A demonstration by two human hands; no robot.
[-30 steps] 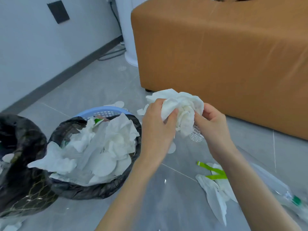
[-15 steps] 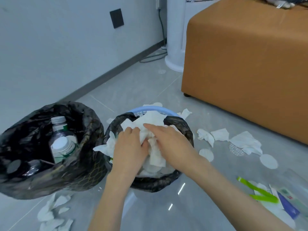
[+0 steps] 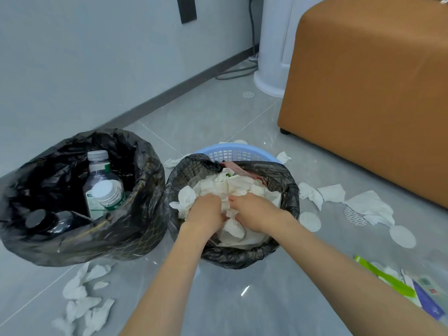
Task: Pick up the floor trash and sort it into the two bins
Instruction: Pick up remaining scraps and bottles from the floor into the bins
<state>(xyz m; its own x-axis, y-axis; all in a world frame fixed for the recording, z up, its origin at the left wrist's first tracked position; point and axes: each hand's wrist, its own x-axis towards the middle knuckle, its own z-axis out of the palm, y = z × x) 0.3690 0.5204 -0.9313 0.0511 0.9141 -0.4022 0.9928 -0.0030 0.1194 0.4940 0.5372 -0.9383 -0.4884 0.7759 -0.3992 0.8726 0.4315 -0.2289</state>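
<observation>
Brought down since a second ago from mid-air in front of the orange ottoman [image 3: 363, 93] into the blue basket bin [image 3: 242, 151], and now pushed in among the paper there: tissue wad [image 3: 233, 228].

Left of the basket and touching it, black-bagged bin [image 3: 148, 170] holding plastic bottles [image 3: 99, 175], caps up. Inside the basket's black liner [image 3: 189, 170], heaped white paper [image 3: 232, 187] almost to the rim. Pressed side by side on that heap, left hand [image 3: 206, 212] and right hand [image 3: 254, 212], knuckles up, fingers bent down into the paper with tips buried; gripping or merely pushing, cannot tell.

Judged as the end of a drop-off: packing paper waste down in the paper bin.

Not yet picked up from the floor: crumpled tissues [image 3: 368, 207] right of the basket, round white pads [image 3: 309, 221] among them, torn tissues [image 3: 84, 309] in front of the bottle bin, green strip [image 3: 388, 282] and printed packet [image 3: 426, 299] at the lower right.

Next, probably: let go, lift both hands clear without dragging paper back over the rim, then reach for the nearest scraps, paper to the basket, plastic to the bottle bin.
</observation>
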